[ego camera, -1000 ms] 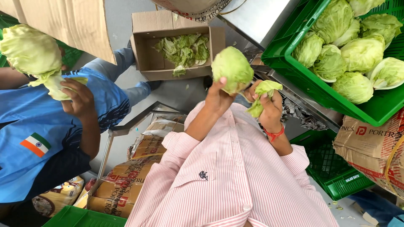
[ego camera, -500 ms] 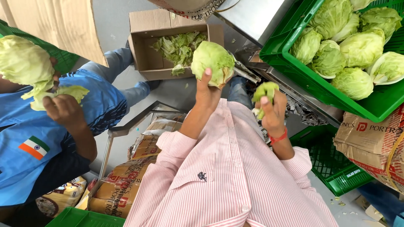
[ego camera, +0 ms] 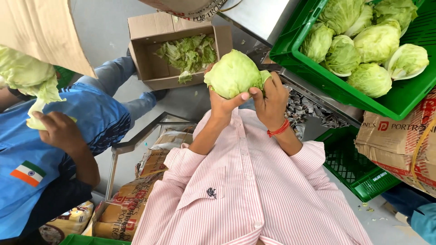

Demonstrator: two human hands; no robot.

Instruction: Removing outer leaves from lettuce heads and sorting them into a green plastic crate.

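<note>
Both hands back on the lettuce head

Fingers point(ego camera: 245, 95) wrapped tight on the pale lettuce head point(ego camera: 232, 73): left hand point(ego camera: 222, 103) cupping underneath, right hand point(ego camera: 271, 100), free with a torn leaf half a second back, now closed on its side. Held at chest height, nearer the body, just over the cardboard box point(ego camera: 150, 59) of leaf scraps. Green crate point(ego camera: 295, 47) of trimmed heads up on the steel surface point(ego camera: 259, 18), right. Co-worker's hand point(ego camera: 56, 129) peeling another lettuce, left. Grey floor, paper sacks below.
</note>
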